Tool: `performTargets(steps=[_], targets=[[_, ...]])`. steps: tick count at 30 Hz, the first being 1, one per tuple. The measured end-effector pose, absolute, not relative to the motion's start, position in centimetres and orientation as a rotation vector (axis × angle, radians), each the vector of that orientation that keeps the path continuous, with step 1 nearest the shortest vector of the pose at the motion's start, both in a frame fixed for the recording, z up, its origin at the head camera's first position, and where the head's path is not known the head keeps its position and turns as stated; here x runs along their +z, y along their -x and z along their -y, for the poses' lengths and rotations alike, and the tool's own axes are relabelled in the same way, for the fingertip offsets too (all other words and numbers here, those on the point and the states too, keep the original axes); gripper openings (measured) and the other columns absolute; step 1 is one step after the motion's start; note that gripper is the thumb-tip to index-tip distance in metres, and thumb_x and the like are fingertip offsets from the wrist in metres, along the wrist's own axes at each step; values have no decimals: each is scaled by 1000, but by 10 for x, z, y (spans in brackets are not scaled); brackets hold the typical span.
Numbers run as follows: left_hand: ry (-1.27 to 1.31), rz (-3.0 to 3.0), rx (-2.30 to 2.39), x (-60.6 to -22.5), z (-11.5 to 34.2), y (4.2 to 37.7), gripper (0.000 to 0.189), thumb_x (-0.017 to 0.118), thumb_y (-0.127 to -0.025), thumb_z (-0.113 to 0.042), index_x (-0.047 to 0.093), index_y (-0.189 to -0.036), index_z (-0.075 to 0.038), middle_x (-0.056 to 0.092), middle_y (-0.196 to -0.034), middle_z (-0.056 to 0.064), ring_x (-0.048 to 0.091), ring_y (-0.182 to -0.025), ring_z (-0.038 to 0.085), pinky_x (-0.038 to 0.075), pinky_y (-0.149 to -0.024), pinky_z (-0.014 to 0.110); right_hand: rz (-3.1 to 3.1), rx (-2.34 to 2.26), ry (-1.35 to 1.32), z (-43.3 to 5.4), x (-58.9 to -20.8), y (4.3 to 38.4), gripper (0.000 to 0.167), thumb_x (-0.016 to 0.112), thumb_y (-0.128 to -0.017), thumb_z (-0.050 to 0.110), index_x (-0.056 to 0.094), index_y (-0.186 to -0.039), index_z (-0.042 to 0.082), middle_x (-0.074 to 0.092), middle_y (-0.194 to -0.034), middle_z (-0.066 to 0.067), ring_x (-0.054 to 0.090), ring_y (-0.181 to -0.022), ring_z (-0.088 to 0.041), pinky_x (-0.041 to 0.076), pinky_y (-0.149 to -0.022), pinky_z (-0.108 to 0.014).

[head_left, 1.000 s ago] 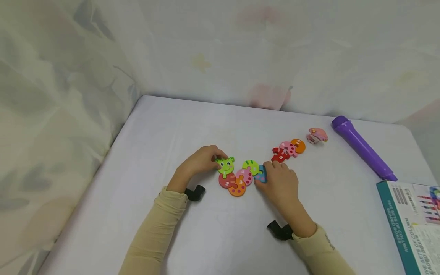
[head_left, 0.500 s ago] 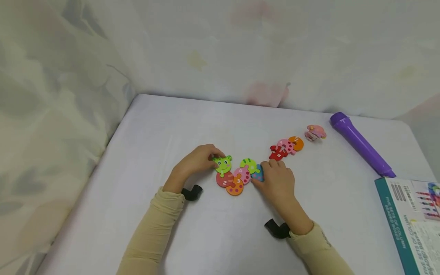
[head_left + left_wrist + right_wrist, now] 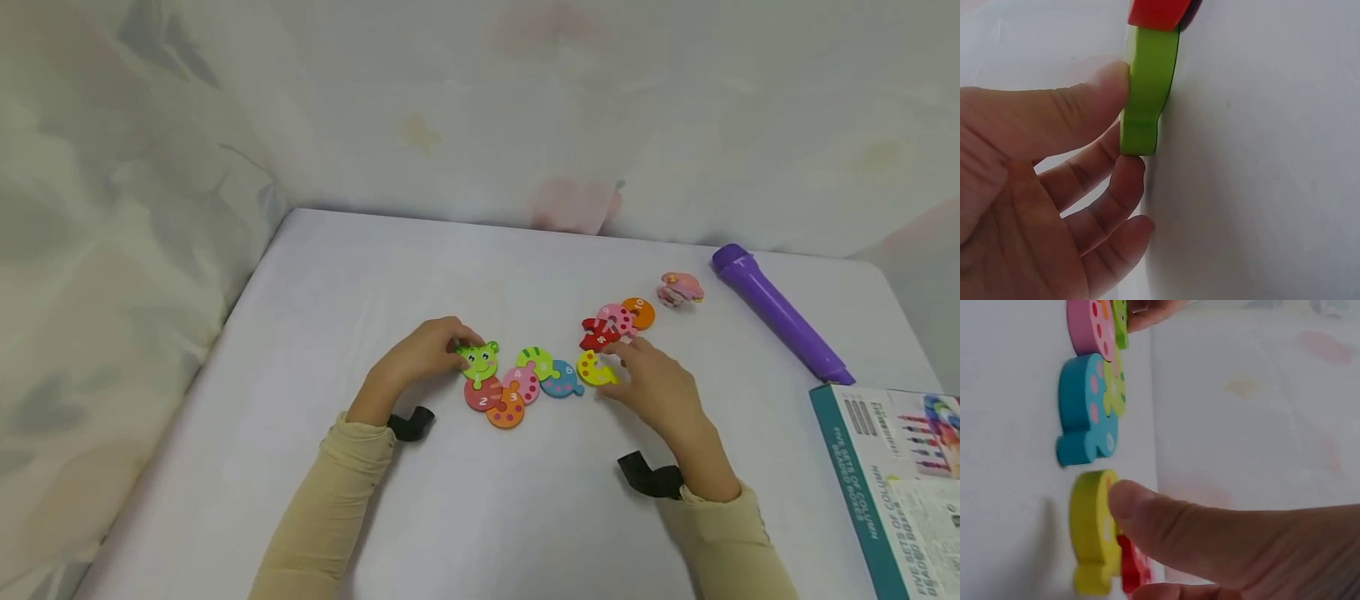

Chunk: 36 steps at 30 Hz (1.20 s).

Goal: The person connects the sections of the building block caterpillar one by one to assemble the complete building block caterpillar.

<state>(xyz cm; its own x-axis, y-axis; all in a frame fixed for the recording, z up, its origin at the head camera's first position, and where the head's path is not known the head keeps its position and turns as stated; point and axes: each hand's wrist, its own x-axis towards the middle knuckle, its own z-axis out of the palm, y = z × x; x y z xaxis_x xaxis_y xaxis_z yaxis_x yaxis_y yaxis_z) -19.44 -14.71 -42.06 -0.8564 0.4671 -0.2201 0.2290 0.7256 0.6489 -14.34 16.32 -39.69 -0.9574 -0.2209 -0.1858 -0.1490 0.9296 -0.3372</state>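
In the head view, my left hand (image 3: 420,358) pinches the green caterpillar-head puzzle piece (image 3: 478,361) at its left edge. From that piece runs a joined chain of numbered pieces: red (image 3: 482,394), orange (image 3: 506,410), pink (image 3: 521,386), striped green (image 3: 535,363) and blue (image 3: 561,379). Just right of the blue piece, apart from it, lies a yellow puzzle piece (image 3: 595,368). My right hand (image 3: 660,390) has thumb and fingers around the yellow piece's right side. In the right wrist view the thumb overlaps the yellow piece (image 3: 1088,515); its far edge is hidden.
Beyond the yellow piece lie a red piece (image 3: 597,335), a pink piece (image 3: 617,318) and an orange piece (image 3: 639,313). A small pink figure (image 3: 680,289), a purple toy microphone (image 3: 780,312) and a printed box (image 3: 892,492) are on the right of the white table (image 3: 360,275).
My right hand has left the blue piece and moved right to the yellow one. The blue piece now shows fully. My left hand stays at the caterpillar head.
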Motion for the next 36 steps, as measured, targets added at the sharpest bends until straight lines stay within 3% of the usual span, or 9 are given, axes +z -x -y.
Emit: performTargets(steps=[6,10,13,17,21,25,27,30,36], targets=[[-517,-2554,940,-419,151,192,33,70,-80,-8,66,-112,-13,58,-100,0,50,-87,17,42,-76,30,-2860,-422,440,-150,-417,148,63,78,-73,28,54,-130,16,51,-99,-12,49,-80,-23,47,-63,-36],[-523,-2560,926,-418,151,192,32,70,-80,-9,66,-112,-13,58,-98,1,49,-84,17,42,-74,30,-2910,-389,476,-149,-419,148,50,75,-76,20,59,-123,13,53,-100,-11,50,-83,-25,47,-68,-40],[-528,-2555,926,-418,151,193,33,70,-80,-9,66,-112,-13,58,-99,1,48,-83,17,42,-74,29,-2901,-417,521,-151,-417,146,34,71,-79,11,65,-112,16,55,-102,-10,50,-90,-28,44,-75,-46],[-521,-2548,928,-418,150,194,33,70,-80,-9,66,-113,-13,58,-100,0,48,-84,17,42,-75,29,-2827,-530,574,-154,-414,146,25,70,-79,7,67,-101,18,55,-109,-10,48,-103,-31,40,-85,-53],[-509,-2541,932,-419,149,194,33,70,-80,-8,66,-113,-13,59,-101,0,49,-84,17,42,-75,29,-2874,-515,488,-156,-412,146,38,78,-74,21,64,-108,13,54,-114,-14,48,-104,-33,42,-83,-53],[-504,-2536,943,-419,148,194,34,71,-80,-8,66,-113,-13,59,-100,0,49,-84,18,42,-75,30,-2963,-365,272,-157,-412,146,67,79,-68,41,55,-117,2,51,-110,-20,52,-89,-34,49,-68,-47],[-504,-2537,943,-419,148,194,34,71,-80,-8,66,-112,-13,58,-100,0,48,-84,18,42,-75,30,-2950,-332,186,-158,-411,146,74,78,-67,46,52,-117,-2,50,-106,-22,53,-81,-32,49,-59,-42],[-513,-2537,941,-419,148,194,34,70,-80,-8,66,-112,-13,59,-100,0,48,-84,17,42,-74,29,-2910,-330,148,-158,-411,146,72,77,-69,46,53,-116,-3,50,-101,-21,52,-72,-28,47,-54,-37],[-528,-2537,942,-419,147,194,33,70,-80,-8,66,-112,-13,59,-100,0,48,-83,17,42,-74,30,-2872,-377,262,-158,-407,144,59,80,-68,37,58,-113,5,52,-101,-14,52,-72,-25,48,-59,-38]])
